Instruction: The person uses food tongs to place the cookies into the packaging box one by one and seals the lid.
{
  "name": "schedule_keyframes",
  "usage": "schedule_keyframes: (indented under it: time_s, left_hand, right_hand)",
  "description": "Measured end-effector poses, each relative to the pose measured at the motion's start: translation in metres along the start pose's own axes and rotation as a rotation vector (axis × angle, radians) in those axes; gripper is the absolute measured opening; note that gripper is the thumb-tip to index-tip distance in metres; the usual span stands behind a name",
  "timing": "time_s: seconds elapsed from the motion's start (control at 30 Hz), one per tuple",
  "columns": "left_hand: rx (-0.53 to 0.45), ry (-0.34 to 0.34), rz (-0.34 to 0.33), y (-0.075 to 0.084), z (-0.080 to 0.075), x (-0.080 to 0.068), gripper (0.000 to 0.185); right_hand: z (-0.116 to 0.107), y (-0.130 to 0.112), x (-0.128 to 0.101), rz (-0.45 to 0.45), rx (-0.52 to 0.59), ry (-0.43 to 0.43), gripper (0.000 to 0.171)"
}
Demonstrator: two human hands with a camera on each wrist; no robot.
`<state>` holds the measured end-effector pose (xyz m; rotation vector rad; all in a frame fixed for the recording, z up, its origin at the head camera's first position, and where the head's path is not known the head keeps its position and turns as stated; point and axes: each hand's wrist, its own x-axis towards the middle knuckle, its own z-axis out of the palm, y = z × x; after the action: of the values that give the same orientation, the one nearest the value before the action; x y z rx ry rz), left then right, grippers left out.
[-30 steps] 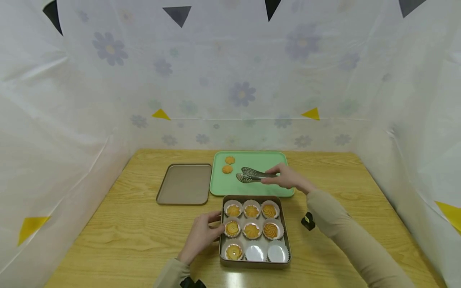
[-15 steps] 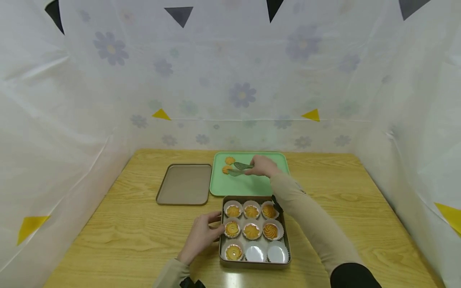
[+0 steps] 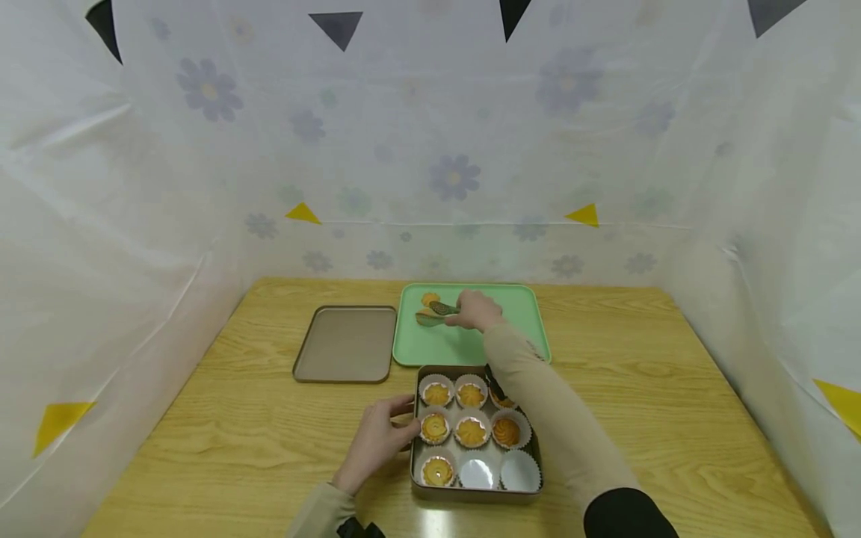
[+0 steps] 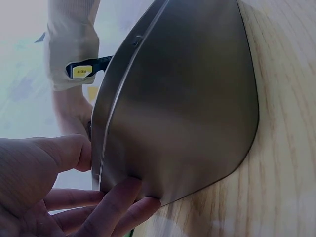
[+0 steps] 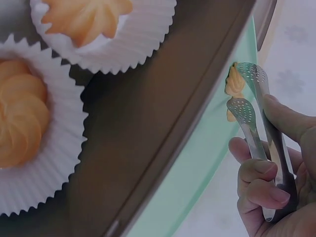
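My right hand point(image 3: 476, 310) holds perforated metal tongs point(image 5: 256, 128) over the green tray point(image 3: 511, 344). In the right wrist view, the tong heads stand on either side of a flower-shaped cookie point(image 5: 236, 81). Another cookie point(image 3: 429, 298) lies behind it near the tray's back left corner. My left hand point(image 3: 378, 441) rests against the left wall of a brown metal baking tin point(image 4: 182, 98), thumb and fingertips at its rim and side. Inside the tin are rows of white paper cups, several with cookies point(image 3: 471, 431); two front cups point(image 3: 477, 471) hold none.
A flat brown tray point(image 3: 345, 344) lies left of the green tray on the wooden table point(image 3: 235, 426). The right sleeve point(image 3: 558, 418) passes over the tin's right edge. White flowered sheeting point(image 3: 430, 149) closes in the back and sides.
My right hand has moved left across the green tray, bringing the tong heads from beside the cookies to around the nearer one. My left hand has stayed at the tin.
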<state>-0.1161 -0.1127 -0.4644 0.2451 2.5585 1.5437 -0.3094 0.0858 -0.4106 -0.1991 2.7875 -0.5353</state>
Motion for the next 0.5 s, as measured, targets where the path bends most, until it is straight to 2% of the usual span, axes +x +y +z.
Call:
schedule_keyframes:
  time_s: [0.27,0.5]
  left_hand:
    - [0.013,0.010,0.002,0.000,-0.001,-0.001,0.048]
    - [-0.025,0.008,-0.005,-0.001,-0.001,0.000,0.049]
  right_hand:
    - [0.005,-0.010,-0.002,0.004,-0.012,0.017,0.055]
    - [0.010,-0.012,-0.002,0.005,-0.019,0.044,0.055]
